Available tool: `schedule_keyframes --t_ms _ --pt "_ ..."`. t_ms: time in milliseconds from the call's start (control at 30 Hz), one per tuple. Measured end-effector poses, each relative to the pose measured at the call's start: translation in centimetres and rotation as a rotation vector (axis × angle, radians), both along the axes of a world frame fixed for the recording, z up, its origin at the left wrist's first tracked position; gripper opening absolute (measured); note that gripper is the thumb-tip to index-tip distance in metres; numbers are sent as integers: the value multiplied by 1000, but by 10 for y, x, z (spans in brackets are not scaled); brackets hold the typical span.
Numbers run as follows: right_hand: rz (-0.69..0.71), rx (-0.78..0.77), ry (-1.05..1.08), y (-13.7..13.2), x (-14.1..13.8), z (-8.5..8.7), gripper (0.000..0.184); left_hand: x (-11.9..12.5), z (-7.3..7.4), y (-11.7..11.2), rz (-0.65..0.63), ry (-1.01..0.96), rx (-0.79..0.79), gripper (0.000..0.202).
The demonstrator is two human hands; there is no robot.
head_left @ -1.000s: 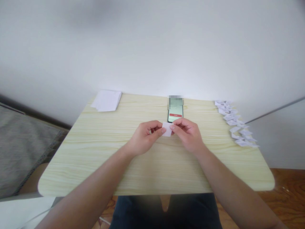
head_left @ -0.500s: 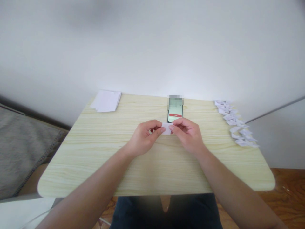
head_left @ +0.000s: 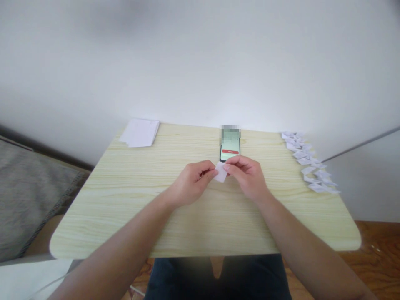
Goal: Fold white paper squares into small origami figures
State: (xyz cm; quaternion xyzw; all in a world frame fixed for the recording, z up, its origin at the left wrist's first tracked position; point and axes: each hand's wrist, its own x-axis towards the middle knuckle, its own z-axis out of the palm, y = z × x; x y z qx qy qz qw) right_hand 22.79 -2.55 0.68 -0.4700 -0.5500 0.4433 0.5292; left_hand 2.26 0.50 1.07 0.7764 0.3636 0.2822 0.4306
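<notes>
A small folded piece of white paper [head_left: 221,173] is held between both of my hands, just above the middle of a pale wooden table [head_left: 156,216]. My left hand [head_left: 192,181] pinches its left edge with thumb and forefinger. My right hand [head_left: 246,175] pinches its right edge, fingers curled. The paper tilts slightly, its lower corner pointing down to the table.
A phone [head_left: 230,146] with a lit screen lies flat just beyond my hands. A stack of white paper sheets [head_left: 140,132] sits at the far left corner. Several small folded paper shapes [head_left: 308,164] line the right edge. A white wall stands behind; a grey cushion [head_left: 28,196] is at left.
The paper has turned a little between my fingers and now sits slightly lower and more tilted. Both hands shifted a touch nearer to me.
</notes>
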Motion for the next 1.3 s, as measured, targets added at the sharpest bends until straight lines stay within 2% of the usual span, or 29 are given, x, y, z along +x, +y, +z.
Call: schedule_keyframes --t_ms 167,667,833,967,1067,1167,1300 --pt "5 52 -86 0 0 0 11 1 2 -2 -63 39 -64 30" --pt "-27 9 27 4 0 -3 16 0 2 1 -75 -2 -161 29" --pt "-43 -47 57 6 4 -2 19 -1 -1 3 -39 -70 -157 31" --pt "-57 -37 52 7 5 -3 20 -2 -2 4 -16 -106 -145 35" --pt "-78 -32 130 7 3 -4 20 -1 -2 5 4 -118 -124 34" --pt "-100 -2 165 6 1 -4 19 0 -3 4 26 -105 -105 31" --pt "-132 76 81 3 0 -4 14 2 -3 1 36 -74 -78 22"
